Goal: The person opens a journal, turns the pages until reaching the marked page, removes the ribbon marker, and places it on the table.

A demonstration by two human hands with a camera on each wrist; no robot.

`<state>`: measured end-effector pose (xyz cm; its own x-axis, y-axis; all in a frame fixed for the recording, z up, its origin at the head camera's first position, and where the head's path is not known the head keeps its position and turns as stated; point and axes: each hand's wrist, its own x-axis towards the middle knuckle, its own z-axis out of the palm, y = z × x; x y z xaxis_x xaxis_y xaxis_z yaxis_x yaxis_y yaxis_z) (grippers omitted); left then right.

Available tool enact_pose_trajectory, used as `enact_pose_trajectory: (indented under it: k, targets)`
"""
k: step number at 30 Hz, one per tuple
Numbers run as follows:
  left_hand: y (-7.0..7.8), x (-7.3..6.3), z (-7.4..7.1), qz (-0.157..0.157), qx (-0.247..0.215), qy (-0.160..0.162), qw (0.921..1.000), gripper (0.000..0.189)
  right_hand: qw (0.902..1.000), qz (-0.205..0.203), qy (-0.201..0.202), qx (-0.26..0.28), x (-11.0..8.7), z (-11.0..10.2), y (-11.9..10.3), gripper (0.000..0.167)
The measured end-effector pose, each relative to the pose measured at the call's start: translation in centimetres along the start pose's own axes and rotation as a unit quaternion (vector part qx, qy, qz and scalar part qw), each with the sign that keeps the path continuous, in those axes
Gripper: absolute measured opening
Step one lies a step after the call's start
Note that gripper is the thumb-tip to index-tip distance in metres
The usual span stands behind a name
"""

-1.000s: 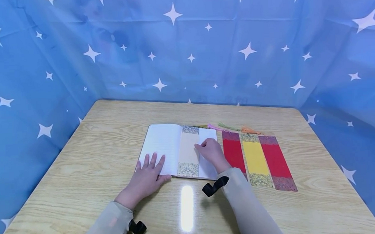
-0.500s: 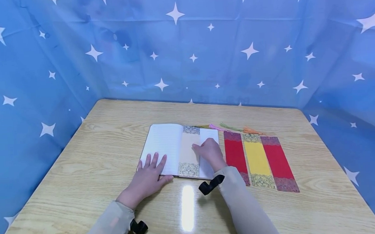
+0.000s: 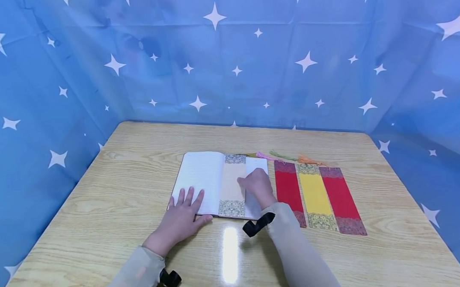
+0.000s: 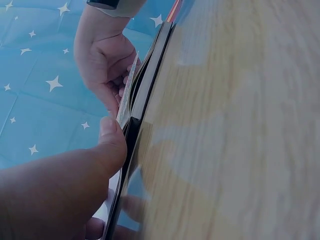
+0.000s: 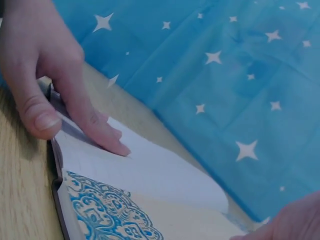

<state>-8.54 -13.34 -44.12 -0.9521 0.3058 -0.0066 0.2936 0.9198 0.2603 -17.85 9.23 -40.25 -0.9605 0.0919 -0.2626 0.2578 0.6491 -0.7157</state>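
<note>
An open notebook (image 3: 198, 175) with lined white pages lies on the table. A cream bookmark (image 3: 230, 182) with patterned ends lies along its right page, beside the centre fold. My right hand (image 3: 259, 187) pinches the bookmark's right edge between thumb and fingers; in the left wrist view that edge stands slightly off the page. With fingers spread, my left hand (image 3: 179, 220) rests on the lower left page. Its thumb (image 4: 110, 145) lies along the notebook's near edge, by the fold. The right hand's curled fingers are partly hidden behind the bookmark.
Right of the notebook lie a red bookmark (image 3: 287, 188), a yellow bookmark (image 3: 315, 193) and another red bookmark (image 3: 341, 196), side by side. Pink, green and orange tassels (image 3: 305, 160) spread beyond their far ends. A blue star-patterned curtain (image 3: 226, 53) hangs behind the wooden table (image 3: 101, 200).
My right hand has shifted a little along with the bookmark's right edge, which has moved slightly rightward since half a second ago. The left hand keeps its place on the page.
</note>
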Motion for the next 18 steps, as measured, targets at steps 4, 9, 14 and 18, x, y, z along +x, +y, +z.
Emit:
enact_pose_trajectory:
  k: [4,9,14,18]
  targets:
    - [0.0,0.1,0.1,0.002,0.002,0.002,1.0000,0.080,0.9979,0.006,0.001,0.064,-0.2,-0.3,0.4,0.036]
    - [0.0,0.0,0.2,-0.004,-0.004,0.001,1.0000,0.081,0.9916,0.018,0.001,0.128,-0.2,-0.6,0.9,0.021]
    - [0.2,0.0,0.2,-0.007,-0.004,-0.001,1.0000,0.081,0.9821,0.031,-0.001,0.186,-0.2,-0.9,1.6,0.027]
    - [0.1,0.1,0.2,-0.002,0.001,0.006,1.0000,0.081,0.9730,0.030,0.000,0.229,-0.3,-1.2,2.1,0.032]
